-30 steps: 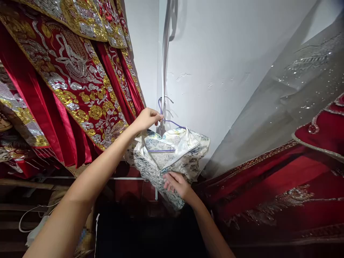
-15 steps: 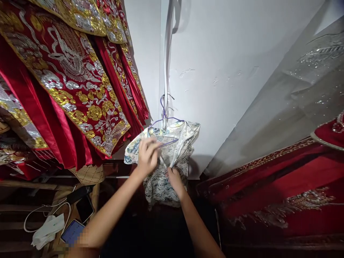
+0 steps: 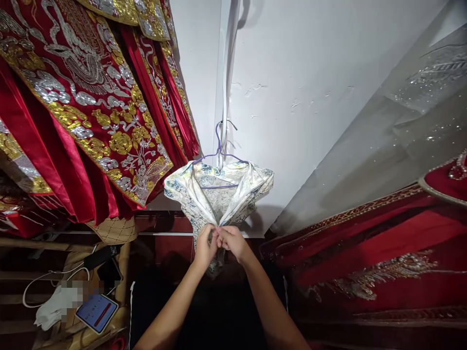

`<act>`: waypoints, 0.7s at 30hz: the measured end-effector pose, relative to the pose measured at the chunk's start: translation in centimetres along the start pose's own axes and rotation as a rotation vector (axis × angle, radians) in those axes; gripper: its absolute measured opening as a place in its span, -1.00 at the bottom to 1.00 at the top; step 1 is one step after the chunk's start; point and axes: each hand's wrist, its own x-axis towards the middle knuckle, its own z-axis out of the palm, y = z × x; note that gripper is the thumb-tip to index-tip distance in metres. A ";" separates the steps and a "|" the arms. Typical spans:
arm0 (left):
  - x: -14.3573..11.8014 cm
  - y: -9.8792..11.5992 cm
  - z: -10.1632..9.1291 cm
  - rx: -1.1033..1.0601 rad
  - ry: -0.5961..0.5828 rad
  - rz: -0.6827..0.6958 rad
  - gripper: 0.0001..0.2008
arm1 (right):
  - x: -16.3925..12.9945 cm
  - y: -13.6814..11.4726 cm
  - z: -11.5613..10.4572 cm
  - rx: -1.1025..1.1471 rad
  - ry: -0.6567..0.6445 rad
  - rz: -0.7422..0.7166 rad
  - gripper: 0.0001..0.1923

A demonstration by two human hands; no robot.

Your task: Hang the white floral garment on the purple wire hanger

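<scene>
Nearest, dark clothing [image 3: 211,316] covers the wearer's lap, with both bare forearms reaching forward over it. Side by side, the left hand [image 3: 205,243] and the right hand [image 3: 231,240] meet at the front of a pale, blue-patterned shirt [image 3: 175,186]; each grip is closed, fingertips pinching the fabric at the bottom of the V-shaped neckline. At lower left, a phone [image 3: 98,312] with a lit screen lies on a slatted wooden stand [image 3: 124,265], near a white cable [image 3: 26,290] and a crumpled white cloth [image 3: 51,310], partly pixelated. The shirt hangs on a purple hanger [image 3: 218,148], its lower bar showing through the neckline, its hook up by a white strap [image 3: 225,82]. Red garments [image 3: 120,141] with gold and silver embroidery hang to the left; on the right are a beaded red garment [image 3: 379,272] and a sheer, sparkling covering [image 3: 365,150]. Behind everything stands a scuffed white wall [image 3: 292,63].
</scene>
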 end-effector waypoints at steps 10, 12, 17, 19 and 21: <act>2.3 0.8 -2.4 0.126 -0.194 -0.001 -0.87 | 4.2 -17.2 -0.1 0.119 -0.020 -0.288 -0.72; 4.2 2.6 -3.6 0.105 -0.225 0.043 -0.94 | 3.8 -17.2 0.3 0.086 -0.008 -0.330 -0.72; 10.2 10.2 -7.1 -0.033 0.093 0.327 -0.63 | 2.1 -16.0 0.8 -0.046 -0.002 -0.363 -0.72; 12.1 13.0 -8.0 0.031 0.123 0.408 -0.74 | 2.0 -15.9 0.8 -0.089 -0.003 -0.397 -0.71; 13.2 14.9 -8.5 0.115 0.099 0.457 -0.82 | 2.4 -15.4 0.6 -0.128 0.018 -0.440 -0.72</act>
